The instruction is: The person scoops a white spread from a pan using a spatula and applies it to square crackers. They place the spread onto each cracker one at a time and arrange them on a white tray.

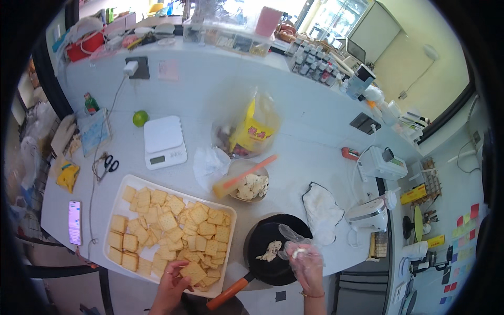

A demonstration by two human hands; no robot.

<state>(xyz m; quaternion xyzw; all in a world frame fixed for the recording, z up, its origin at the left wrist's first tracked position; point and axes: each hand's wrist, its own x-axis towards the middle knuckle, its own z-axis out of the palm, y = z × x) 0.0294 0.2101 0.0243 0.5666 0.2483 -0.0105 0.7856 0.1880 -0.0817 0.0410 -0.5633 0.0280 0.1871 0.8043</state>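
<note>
My left hand (170,287) pinches a square cracker (193,273) over the near edge of a white tray (122,190) filled with loose crackers; some sandwiched ones stand in rows at its left. A clear plastic glove covers my right hand (305,266), held above the right side of a black frying pan (286,222). Its fingers are closed on a small whitish lump (298,252). In the pan lies a piece of sticky off-white mixture (270,251) with dark bits. More of that mixture fills a bowl (242,166) behind, with a spatula (247,176) across it.
The pan's wooden handle (229,293) points toward me beside the tray. A white cloth (321,210) lies right of the pan, near a white hand mixer (367,214). Farther back are a kitchen scale (164,137), a yellow bag (254,131), scissors (109,165) and a phone (75,223).
</note>
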